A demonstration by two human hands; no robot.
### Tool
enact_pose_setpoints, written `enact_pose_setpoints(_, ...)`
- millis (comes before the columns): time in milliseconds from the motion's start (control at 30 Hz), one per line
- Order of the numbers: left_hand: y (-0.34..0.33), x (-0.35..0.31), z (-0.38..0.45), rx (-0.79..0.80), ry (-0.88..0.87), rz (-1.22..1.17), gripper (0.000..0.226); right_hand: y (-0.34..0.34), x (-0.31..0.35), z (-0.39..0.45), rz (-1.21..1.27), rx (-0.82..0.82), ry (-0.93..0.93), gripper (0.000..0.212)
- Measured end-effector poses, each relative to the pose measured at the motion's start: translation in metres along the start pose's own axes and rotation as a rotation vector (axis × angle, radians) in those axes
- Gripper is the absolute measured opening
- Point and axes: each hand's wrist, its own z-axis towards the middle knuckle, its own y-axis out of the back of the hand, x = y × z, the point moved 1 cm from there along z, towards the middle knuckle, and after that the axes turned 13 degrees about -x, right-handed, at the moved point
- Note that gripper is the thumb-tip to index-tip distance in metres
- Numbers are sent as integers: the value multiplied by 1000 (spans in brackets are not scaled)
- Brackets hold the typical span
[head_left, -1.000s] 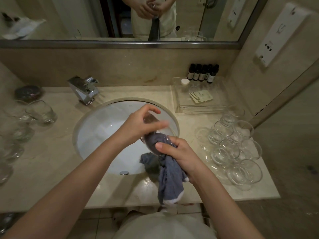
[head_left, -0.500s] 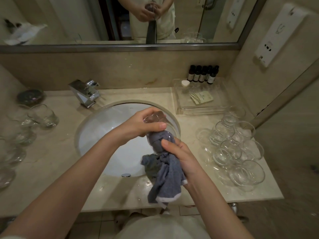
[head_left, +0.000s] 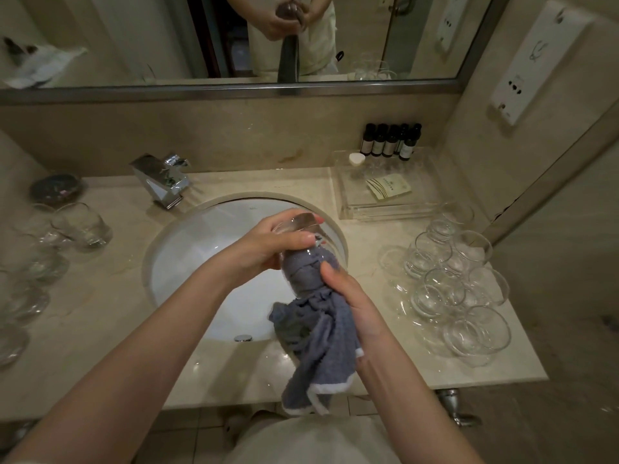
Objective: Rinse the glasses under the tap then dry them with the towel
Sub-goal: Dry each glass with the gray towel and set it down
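Right hand [head_left: 348, 296] curled round the grey towel [head_left: 318, 346], which is stuffed into a glass [head_left: 306, 249], left hand [head_left: 268, 244] gripping the glass base, both over the sink [head_left: 201, 249], more glasses [head_left: 459, 289] on the counter [head_left: 100, 329] right, tap [head_left: 162, 179] behind.

Sink [head_left: 201, 249] centre of counter, tap [head_left: 164, 180] behind-left, glasses [head_left: 459, 289] right, tray [head_left: 385, 195] behind them, bottles [head_left: 390, 142] on tray

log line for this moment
step: drying | left hand: grips glass | right hand: holds towel inside glass | over sink
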Motion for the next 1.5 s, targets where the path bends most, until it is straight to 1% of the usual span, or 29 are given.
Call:
enact_pose_setpoints(67, -5, 2, 0, -73, 65, 37, 65, -3, 1, 0, -49, -76, 61, 56)
enact_pose_setpoints(133, -16, 3, -3, -168, 141, 72, 72, -5, 4, -1, -162, -141, 135, 27)
enact_pose_setpoints(167, -20, 6, -3, -211, 161, 66, 78, -5, 6, -1, -202, -156, 157, 20)
enact_pose_setpoints(200, -23, 9, -4, -243, 165, 40, 86, -4, 8, -1, -215, -161, 159, 20)
enact_pose_setpoints(233, -26, 11, -5, -260, 169, 6, 92, -2, 7, 0, -196, -154, 141, 26)
enact_pose_setpoints(300, -26, 19, -5, -253, 187, -66, 97, 3, 4, 3, -89, -126, 55, 58)
enact_pose_setpoints(367, -24, 24, -7, -197, 191, -173, 85, 6, -1, 2, 9, -105, -66, 92)
enact_pose_setpoints(400, -23, 25, -9, -166, 190, -223, 75, 7, -2, 1, 29, -97, -102, 100)
enact_pose_setpoints(433, -22, 28, -10, -134, 200, -268, 66, 8, -3, 2, 35, -93, -120, 101)
enact_pose_setpoints(500, -19, 31, -11, -104, 257, -300, 59, 8, -2, 2, 14, -63, -114, 90)
enact_pose_setpoints(567, -15, 31, -13, -121, 335, -215, 59, 7, 1, 4, -91, -93, -43, 59)
enact_pose_setpoints(600, -14, 29, -16, -136, 363, -146, 52, 6, 2, 5, -187, -122, 3, 41)
enact_pose_setpoints(633, -13, 29, -18, -152, 377, -99, 47, 5, 2, 5, -296, -140, 48, 29)
enact_pose_setpoints(700, -12, 31, -21, -193, 363, -82, 42, 0, -1, 6, -430, -143, 101, 23)
enact_pose_setpoints(733, -11, 33, -23, -213, 329, -94, 39, -3, -5, 8, -432, -137, 88, 27)
enact_pose_setpoints(767, -9, 34, -24, -238, 295, -135, 35, -5, -9, 10, -391, -127, 55, 38)
enact_pose_setpoints(867, 2, 36, -27, -269, 225, -346, 7, -12, -19, 14, -148, -93, -149, 92)
enact_pose_setpoints(933, 13, 37, -29, -237, 187, -400, 15, -19, -25, 14, -27, -74, -243, 114)
enact_pose_setpoints(1000, 26, 36, -33, -209, 154, -376, 21, -29, -31, 17, -3, -72, -246, 119)
enact_pose_setpoints(1033, 33, 34, -35, -209, 177, -350, 22, -35, -35, 20, -23, -80, -234, 114)
enact_pose_setpoints(1067, 42, 30, -37, -220, 227, -308, 31, -41, -38, 22, -55, -88, -211, 103)
enact_pose_setpoints(1100, 50, 26, -39, -227, 272, -214, 41, -46, -40, 24, -103, -96, -165, 83)
enact_pose_setpoints(1167, 62, 24, -42, -250, 305, 13, 51, -60, -43, 26, -296, -117, -28, 38)
enact_pose_setpoints(1200, 67, 23, -44, -275, 296, 58, 51, -67, -46, 27, -367, -121, 25, 27)
enact_pose_setpoints(1233, 72, 23, -45, -299, 275, 47, 49, -74, -50, 28, -381, -117, 44, 27)
enact_pose_setpoints(1300, 83, 23, -48, -318, 229, -16, 45, -85, -60, 30, -257, -106, -21, 41)
enact_pose_setpoints(1400, 100, 29, -54, -232, 215, -191, 45, -96, -75, 33, 39, -120, -228, 96)
enact_pose_setpoints(1433, 105, 32, -57, -204, 210, -267, 46, -100, -79, 35, 78, -104, -254, 107)
enact_pose_setpoints(1500, 118, 36, -60, -183, 208, -342, 52, -112, -86, 37, 77, -87, -255, 114)
